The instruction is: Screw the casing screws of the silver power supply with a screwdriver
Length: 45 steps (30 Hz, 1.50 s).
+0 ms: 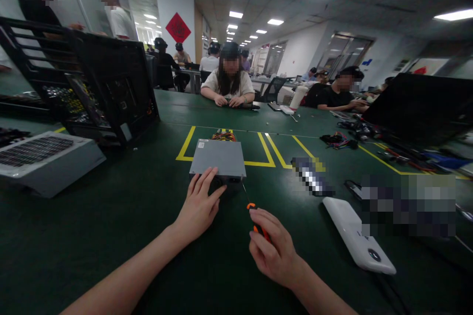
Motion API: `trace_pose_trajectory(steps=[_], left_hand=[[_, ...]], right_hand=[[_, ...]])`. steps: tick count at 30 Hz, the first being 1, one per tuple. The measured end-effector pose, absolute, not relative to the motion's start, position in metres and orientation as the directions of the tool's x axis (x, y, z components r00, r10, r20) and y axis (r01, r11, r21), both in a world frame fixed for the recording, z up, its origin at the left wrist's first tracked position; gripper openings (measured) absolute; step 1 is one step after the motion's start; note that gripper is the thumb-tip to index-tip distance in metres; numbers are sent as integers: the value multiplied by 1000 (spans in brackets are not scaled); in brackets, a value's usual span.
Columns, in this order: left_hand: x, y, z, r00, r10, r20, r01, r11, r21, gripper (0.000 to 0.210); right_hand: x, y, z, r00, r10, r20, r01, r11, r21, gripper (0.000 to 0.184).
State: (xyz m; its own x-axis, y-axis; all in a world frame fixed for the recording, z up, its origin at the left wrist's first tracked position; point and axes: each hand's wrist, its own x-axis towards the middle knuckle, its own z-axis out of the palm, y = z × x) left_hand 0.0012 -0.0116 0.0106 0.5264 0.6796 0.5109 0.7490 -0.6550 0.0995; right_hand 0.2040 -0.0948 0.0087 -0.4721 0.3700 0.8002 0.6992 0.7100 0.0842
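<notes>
At the left of the green tabletop, a grey metal unit with a grille lies on the near side, and beyond it stands a black computer case. Toward the middle, the left hand rests with its fingers spread over the near edge of a grey box, laid against it rather than wrapped around it. The box sits in the middle of the tabletop, partly over yellow tape lines, with a bundle of coloured wires at its far side. Farther off, a person sits across the tabletop. Just right of the box, the right hand grips an orange and black screwdriver, its thin shaft pointing at the box's near right corner; whether the tip touches is unclear. Further right lie a blurred object, tangled cables farther back, a white device nearer, and a large dark panel at the far right.
</notes>
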Motion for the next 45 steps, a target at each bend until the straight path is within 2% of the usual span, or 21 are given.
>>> trace_pose_trajectory(steps=[3, 8, 13, 17, 23, 29, 35, 37, 41, 45], left_hand=[[3, -12, 10, 537, 673, 508, 757, -651, 62, 40], [9, -12, 12, 601, 630, 492, 723, -691, 2, 51], [22, -11, 12, 652, 587, 480, 679, -733, -26, 55], [27, -8, 8, 630, 597, 497, 702, -711, -35, 60], [29, -7, 5, 606, 606, 515, 724, -688, -42, 56], [31, -7, 5, 594, 615, 518, 733, -679, -34, 57], [32, -7, 4, 583, 616, 530, 737, -675, -26, 53], [32, -7, 4, 581, 618, 529, 739, -673, -25, 53], [32, -6, 3, 593, 620, 514, 734, -678, -29, 54], [31, -6, 3, 594, 618, 515, 731, -682, -25, 53]], right_hand=[[204, -96, 9, -524, 371, 767, 705, 694, 146, 25], [201, -97, 7, -552, 386, 739, 657, 747, 100, 30], [199, -100, 10, -505, 407, 761, 759, 629, 167, 20], [202, -100, 8, -468, 459, 755, 745, 664, 58, 24], [201, -97, 13, -482, 522, 704, 731, 683, -5, 13], [203, -98, 12, -416, 595, 687, 734, 666, -133, 13], [200, -97, 13, -462, 565, 684, 716, 692, -88, 4], [199, -96, 13, -484, 580, 655, 718, 691, -81, 7], [199, -96, 13, -467, 625, 626, 716, 683, -148, 19], [200, -96, 13, -476, 627, 616, 707, 690, -156, 9]])
